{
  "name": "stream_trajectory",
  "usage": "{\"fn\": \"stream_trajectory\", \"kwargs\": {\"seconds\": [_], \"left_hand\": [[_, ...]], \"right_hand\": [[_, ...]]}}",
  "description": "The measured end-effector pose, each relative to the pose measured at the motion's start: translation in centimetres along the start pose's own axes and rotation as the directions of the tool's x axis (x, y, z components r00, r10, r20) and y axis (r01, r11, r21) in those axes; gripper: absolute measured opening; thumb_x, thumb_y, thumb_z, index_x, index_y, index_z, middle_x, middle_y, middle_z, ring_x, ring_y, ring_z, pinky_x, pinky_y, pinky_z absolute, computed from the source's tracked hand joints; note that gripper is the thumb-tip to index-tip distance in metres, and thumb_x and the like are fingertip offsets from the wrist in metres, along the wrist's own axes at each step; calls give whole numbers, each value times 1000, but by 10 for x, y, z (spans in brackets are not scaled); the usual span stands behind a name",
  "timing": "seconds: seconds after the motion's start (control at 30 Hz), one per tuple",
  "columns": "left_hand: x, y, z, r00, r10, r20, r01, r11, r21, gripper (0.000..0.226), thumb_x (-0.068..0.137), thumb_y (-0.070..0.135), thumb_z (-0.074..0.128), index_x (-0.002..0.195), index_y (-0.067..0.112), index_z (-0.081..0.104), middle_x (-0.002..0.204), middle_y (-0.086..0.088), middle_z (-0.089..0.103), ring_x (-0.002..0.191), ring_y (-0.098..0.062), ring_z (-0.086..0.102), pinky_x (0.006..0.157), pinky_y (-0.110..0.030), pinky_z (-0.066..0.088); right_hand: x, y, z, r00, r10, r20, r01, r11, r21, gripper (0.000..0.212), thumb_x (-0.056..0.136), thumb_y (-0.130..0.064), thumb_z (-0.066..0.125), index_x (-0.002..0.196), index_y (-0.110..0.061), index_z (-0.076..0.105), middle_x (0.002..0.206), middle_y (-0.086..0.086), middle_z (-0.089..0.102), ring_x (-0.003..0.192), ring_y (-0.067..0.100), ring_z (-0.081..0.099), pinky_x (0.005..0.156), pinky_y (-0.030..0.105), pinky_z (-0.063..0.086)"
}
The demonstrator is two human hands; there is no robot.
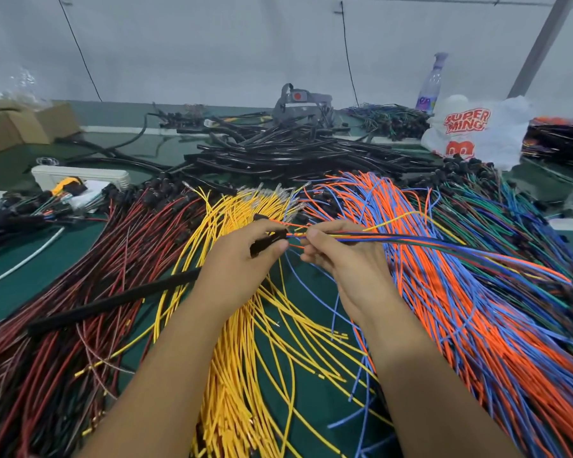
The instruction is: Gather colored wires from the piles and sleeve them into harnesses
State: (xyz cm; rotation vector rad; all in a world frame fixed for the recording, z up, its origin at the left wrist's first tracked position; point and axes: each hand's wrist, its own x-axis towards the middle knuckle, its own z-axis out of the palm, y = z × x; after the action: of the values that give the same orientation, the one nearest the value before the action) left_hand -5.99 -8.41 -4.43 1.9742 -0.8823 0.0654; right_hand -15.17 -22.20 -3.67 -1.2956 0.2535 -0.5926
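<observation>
My left hand (245,256) grips the end of a long black sleeve (113,302) that trails down-left across the red and black wire pile (80,276). My right hand (341,259) pinches a thin bundle of mixed wires (427,244), blue, green, yellow and orange, whose tips meet the sleeve's mouth between the two hands. The bundle runs off to the right over the orange and blue pile (460,309). A yellow wire pile (245,375) lies under and between my forearms.
A heap of black sleeves (295,153) lies behind the piles. At the far right is a green, blue and black wire pile (510,209). A white plastic bag (477,130), a bottle (432,84), cardboard boxes (17,123) and a white power strip (80,175) stand around the green table (20,285).
</observation>
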Motion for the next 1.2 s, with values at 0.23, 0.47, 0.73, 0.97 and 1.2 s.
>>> {"fn": "stream_trajectory", "kwargs": {"seconds": [0.23,0.47,0.73,0.97,1.2], "left_hand": [[0,0,0,999,47,-6,-46,998,49,19,92,29,61,109,35,66,99,20,65,94,3,57,80,-14,45],[-1,3,1,994,109,9,-109,981,163,27,94,26,57,119,33,64,97,24,58,98,-9,47,78,-27,40],[0,-2,2,998,65,-1,-64,985,159,31,96,22,56,125,26,63,122,7,64,106,0,49,84,-15,36],[0,1,-1,991,104,86,-117,980,161,27,95,17,56,119,27,65,105,13,64,106,-15,45,91,-33,36],[-4,9,-4,993,55,105,-41,991,-130,37,91,10,61,90,47,63,85,32,64,90,12,56,73,0,38]], "right_hand": [[3,2,0,998,-27,-58,19,991,-132,13,85,-2,68,76,-11,70,62,5,67,60,14,66,67,26,57],[4,4,-2,995,-85,-57,66,961,-269,13,83,-7,69,76,-18,71,62,4,69,64,16,71,67,25,58],[2,5,-3,990,-122,76,142,916,-375,13,84,-14,67,80,-26,70,70,1,72,75,14,73,86,46,57],[4,6,-4,994,-15,110,37,980,-197,20,88,-3,63,78,-19,69,65,3,69,66,18,69,73,33,57],[3,2,-4,990,26,140,-23,999,-26,15,91,3,59,82,-6,66,67,7,65,62,13,63,64,26,56]]}}
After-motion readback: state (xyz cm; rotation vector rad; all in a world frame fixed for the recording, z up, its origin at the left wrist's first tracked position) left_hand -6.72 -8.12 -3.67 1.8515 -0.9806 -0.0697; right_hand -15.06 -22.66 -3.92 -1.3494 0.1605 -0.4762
